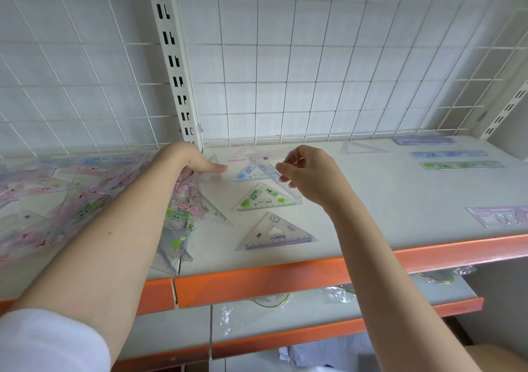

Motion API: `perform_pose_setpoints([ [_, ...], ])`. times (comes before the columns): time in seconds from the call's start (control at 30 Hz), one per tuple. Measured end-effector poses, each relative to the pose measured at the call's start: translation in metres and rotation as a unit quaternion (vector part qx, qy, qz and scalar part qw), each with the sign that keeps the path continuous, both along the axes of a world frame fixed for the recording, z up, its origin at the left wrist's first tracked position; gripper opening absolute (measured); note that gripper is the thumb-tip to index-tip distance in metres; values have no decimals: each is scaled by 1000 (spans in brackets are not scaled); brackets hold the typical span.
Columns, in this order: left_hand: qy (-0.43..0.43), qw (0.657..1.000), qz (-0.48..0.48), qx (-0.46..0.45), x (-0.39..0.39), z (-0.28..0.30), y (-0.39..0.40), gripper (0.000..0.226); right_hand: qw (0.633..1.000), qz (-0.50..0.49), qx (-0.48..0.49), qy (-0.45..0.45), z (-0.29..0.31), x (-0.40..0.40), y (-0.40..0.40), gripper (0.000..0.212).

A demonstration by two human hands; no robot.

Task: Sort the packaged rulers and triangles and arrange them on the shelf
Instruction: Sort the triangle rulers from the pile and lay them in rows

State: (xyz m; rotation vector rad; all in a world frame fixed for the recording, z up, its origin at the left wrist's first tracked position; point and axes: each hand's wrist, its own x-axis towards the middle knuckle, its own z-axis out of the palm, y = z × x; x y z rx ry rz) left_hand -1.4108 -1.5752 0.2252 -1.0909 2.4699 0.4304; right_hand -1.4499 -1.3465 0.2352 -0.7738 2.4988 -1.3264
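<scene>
Nearest, a purple triangle (pixel 275 236) lies flat on the shelf (pixel 400 200), with a green triangle (pixel 267 198) just beyond it. Farther in, the right hand (pixel 310 175) pinches a clear triangle (pixel 267 173) by its edge with curled fingers, above a blue triangle (pixel 245 175). At left, the left hand (pixel 197 161) rests on the heap of packaged triangles (pixel 183 208), fingers mostly hidden, thumb extended; sorted rulers (pixel 457 160) lie far right.

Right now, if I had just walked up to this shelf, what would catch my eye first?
Probably the two hands over the white shelf: the right hand pinches a clear triangle above the middle, while the left hand rests on a messy heap of packaged triangles on the left. Next, the sorted triangles laid out in the middle and the rulers lined up at the far right.
</scene>
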Motion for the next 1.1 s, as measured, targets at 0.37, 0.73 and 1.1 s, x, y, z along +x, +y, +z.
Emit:
perform_pose_setpoints([
  [0.37, 22, 999, 22, 21, -3, -1, -5, 90, 1000, 19, 7, -6, -9, 0, -6, 13],
  [0.73, 489, 854, 141, 109, 21, -6, -1, 16, 992, 80, -60, -79, -4, -17, -9, 11],
  [1.1, 690, 614, 265, 277, 71, -3, 95, 59, 987, 157, -14, 6, -11, -20, 17, 76],
])
